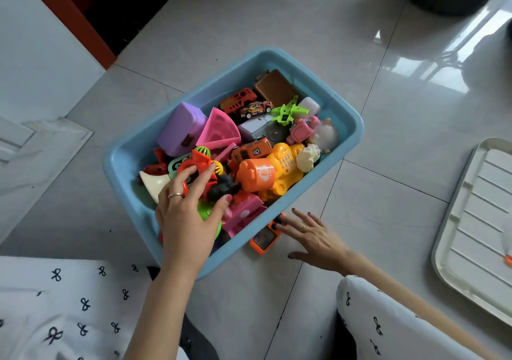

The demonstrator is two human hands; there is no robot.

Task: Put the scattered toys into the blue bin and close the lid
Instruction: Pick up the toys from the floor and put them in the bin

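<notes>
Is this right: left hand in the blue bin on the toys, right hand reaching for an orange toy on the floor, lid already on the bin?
Not quite. The head view shows the blue bin open; the lid lies on the floor to its right. The left hand, right hand and orange toy are as stated.

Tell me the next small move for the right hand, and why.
Probably curl the right hand round the orange handheld toy and lift it into the blue bin. That toy lies on the floor against the bin's near wall, outside it, with straight fingertips just touching it. The left hand is busy on toys inside, and the lid lies off to the right.
</notes>
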